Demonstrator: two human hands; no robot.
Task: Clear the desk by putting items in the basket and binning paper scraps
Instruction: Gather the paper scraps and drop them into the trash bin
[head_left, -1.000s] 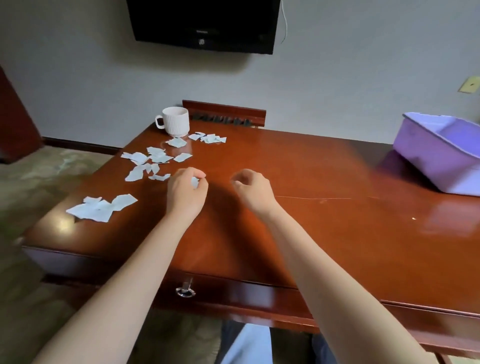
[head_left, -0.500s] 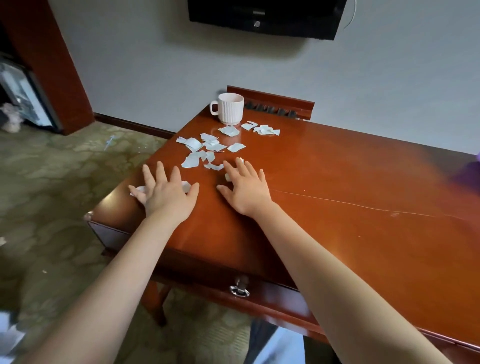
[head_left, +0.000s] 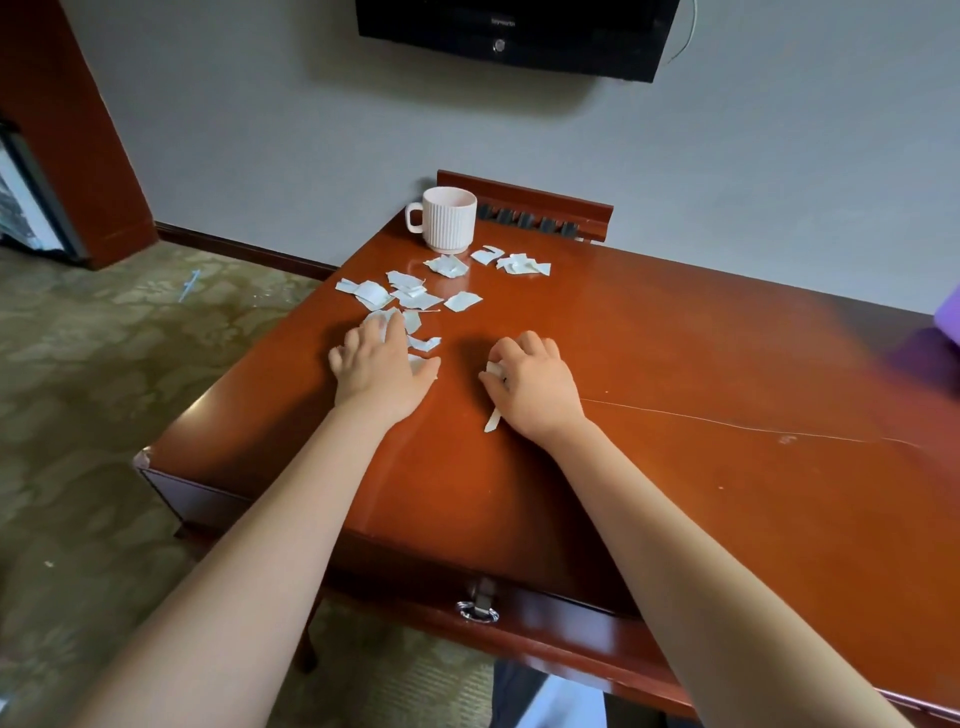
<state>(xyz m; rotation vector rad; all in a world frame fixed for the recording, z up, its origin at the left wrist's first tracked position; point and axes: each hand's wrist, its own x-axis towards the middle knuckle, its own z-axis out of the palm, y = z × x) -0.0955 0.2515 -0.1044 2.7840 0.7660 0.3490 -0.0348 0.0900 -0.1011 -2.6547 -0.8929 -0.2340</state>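
Most of the paper scraps (head_left: 415, 299) lie loose on the tabletop (head_left: 675, 415). They form a ragged band that starts just beside the white ribbed mug (head_left: 448, 218) and runs from it toward the person, slanting a little to the mug's left. The band's long axis points from the mug almost straight at the left hand (head_left: 382, 366), whose fingertips touch its near end. The right hand (head_left: 530, 384) sits farther from the mug, off to the side of the band and apart from the loose pieces. I'd judge the left hand the better placed to rake in more.

The left hand is spread flat, palm down and fingers fanned, pressing a few scraps against the wood under its fingertips and beside its thumb. The right hand is curled in with knuckles up, clutching scraps. A white bit shows between thumb and forefinger, and a narrow strip pokes out below the heel of the palm. How much it holds I can't tell.

The mug stands upright and untouched, its handle turned away from the scraps. The purple basket (head_left: 949, 312) shows only as a sliver, well apart from the mug on its right. No bin is in view. With most of the scraps not yet picked up, the gathering looks far from done.
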